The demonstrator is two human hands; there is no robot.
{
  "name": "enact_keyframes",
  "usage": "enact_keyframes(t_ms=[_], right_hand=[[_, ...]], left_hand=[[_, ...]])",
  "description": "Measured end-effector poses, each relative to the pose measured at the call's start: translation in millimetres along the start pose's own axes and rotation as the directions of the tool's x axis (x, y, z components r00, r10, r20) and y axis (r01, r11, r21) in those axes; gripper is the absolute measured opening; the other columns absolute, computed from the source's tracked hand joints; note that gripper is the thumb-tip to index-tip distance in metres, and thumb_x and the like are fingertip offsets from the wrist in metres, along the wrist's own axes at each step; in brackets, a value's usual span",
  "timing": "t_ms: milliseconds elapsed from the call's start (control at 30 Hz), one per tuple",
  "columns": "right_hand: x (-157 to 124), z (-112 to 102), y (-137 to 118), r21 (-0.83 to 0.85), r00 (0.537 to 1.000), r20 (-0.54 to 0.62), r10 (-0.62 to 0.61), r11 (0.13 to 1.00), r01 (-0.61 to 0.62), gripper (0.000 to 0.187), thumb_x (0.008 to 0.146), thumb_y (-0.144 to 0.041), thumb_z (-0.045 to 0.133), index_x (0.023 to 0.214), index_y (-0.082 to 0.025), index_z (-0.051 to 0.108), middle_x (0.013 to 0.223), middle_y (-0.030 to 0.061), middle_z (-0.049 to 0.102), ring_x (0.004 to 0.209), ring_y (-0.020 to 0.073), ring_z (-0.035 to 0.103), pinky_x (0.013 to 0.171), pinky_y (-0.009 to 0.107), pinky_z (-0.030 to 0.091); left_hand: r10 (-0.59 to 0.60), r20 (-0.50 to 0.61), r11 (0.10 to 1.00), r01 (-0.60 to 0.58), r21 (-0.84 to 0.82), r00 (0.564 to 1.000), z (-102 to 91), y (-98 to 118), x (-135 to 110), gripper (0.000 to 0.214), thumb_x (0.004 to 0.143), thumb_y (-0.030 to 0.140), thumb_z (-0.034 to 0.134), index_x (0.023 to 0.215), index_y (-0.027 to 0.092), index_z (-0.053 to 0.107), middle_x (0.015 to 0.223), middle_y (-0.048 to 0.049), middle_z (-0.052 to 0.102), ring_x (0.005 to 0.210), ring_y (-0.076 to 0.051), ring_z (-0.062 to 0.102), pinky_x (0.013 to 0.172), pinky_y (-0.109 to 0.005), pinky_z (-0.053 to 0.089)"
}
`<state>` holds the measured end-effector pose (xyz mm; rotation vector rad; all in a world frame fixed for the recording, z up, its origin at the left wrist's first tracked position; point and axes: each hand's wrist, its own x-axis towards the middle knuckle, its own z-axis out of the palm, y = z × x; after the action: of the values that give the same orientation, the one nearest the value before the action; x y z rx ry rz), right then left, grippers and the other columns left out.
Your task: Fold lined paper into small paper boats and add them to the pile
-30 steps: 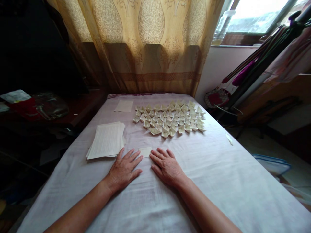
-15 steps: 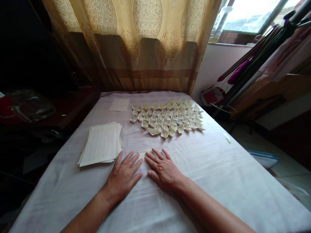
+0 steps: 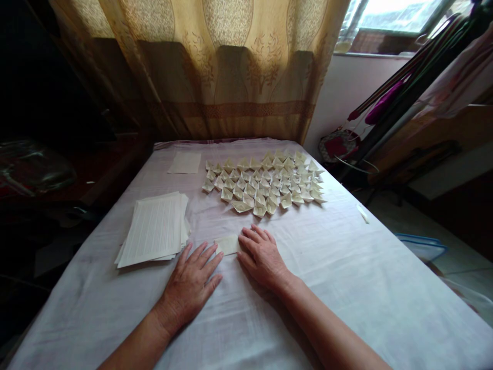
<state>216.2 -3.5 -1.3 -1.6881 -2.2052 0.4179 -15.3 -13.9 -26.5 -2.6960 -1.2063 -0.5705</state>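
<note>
A small folded piece of paper (image 3: 227,245) lies flat on the cloth-covered table (image 3: 339,288) between my two hands. My left hand (image 3: 194,275) rests flat with fingers spread, its fingertips at the paper's left edge. On the other side, my right hand (image 3: 262,254) lies over the paper's right end, fingers stretched out and fairly close together. The right fingertips hide part of that end. Beyond my hands stand rows of small folded paper boats (image 3: 265,187).
Left of my left hand lies a stack of printed sheets (image 3: 154,228). A single pale sheet (image 3: 185,163) is farther back. Near the right edge lies a small white strip (image 3: 362,215). A yellow curtain (image 3: 231,77) hangs behind the table.
My right hand has slid a little to the right and away from my left hand, uncovering more of the folded paper. The camera view has shifted slightly.
</note>
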Motion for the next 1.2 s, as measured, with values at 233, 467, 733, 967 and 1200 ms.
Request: enact_keyframes(t_ms=[233,467,733,967,1200], right_hand=[[-2.6,26.0,11.2,0.186,0.945,-0.321,-0.067,0.974,0.133,0.024,0.084,-0.021,0.062,0.106,-0.023,0.069,0.127,0.0091,0.067,0.128,0.0275,0.051,0.107,0.048,0.039],[-9.3,17.4,2.4,0.154,0.902,-0.396,-0.173,0.956,0.251,0.012,0.080,-0.015,0.058,0.082,-0.024,0.065,0.115,0.0056,0.069,0.114,0.0234,0.055,0.101,0.040,0.042],[-19.0,13.6,0.1,0.018,0.886,-0.409,-0.220,0.968,0.249,0.018,0.080,-0.013,0.053,0.079,-0.023,0.067,0.123,0.0071,0.062,0.116,0.0242,0.053,0.101,0.040,0.042],[-17.5,16.2,-0.7,0.065,0.932,-0.287,-0.220,0.966,0.248,0.017,0.078,-0.014,0.058,0.089,-0.022,0.068,0.118,0.0091,0.064,0.109,0.0256,0.055,0.092,0.040,0.046],[-19.2,9.0,4.5,0.085,0.980,-0.184,-0.079,0.992,0.096,0.017,0.082,-0.027,0.067,0.098,-0.024,0.072,0.132,0.0118,0.058,0.120,0.0294,0.052,0.097,0.045,0.042]], left_hand=[[0.069,-0.019,0.998,-0.069,0.009,0.997,-0.2,-0.6,0.0,0.038,0.097,0.031,0.049,0.132,0.020,0.059,0.143,-0.0117,0.055,0.129,-0.028,0.052,0.110,-0.047,0.038],[0.071,-0.164,0.996,-0.080,-0.046,0.984,-14.7,7.5,8.9,0.027,0.094,0.017,0.051,0.120,0.018,0.060,0.139,-0.0137,0.057,0.133,-0.026,0.049,0.110,-0.044,0.042],[0.078,-0.194,0.990,-0.099,-0.101,0.978,-10.2,11.3,12.3,0.034,0.092,0.011,0.054,0.126,0.020,0.056,0.118,-0.0067,0.071,0.118,-0.021,0.060,0.109,-0.042,0.041],[-0.046,-0.043,0.990,0.040,-0.133,0.998,-1.4,10.4,11.2,0.025,0.093,0.018,0.050,0.111,0.024,0.067,0.128,-0.0055,0.067,0.125,-0.024,0.055,0.111,-0.047,0.036],[-0.021,0.025,0.993,0.023,-0.116,0.999,-8.1,13.6,20.6,0.020,0.094,0.025,0.050,0.106,0.022,0.066,0.124,-0.0061,0.068,0.122,-0.027,0.055,0.111,-0.052,0.031]])
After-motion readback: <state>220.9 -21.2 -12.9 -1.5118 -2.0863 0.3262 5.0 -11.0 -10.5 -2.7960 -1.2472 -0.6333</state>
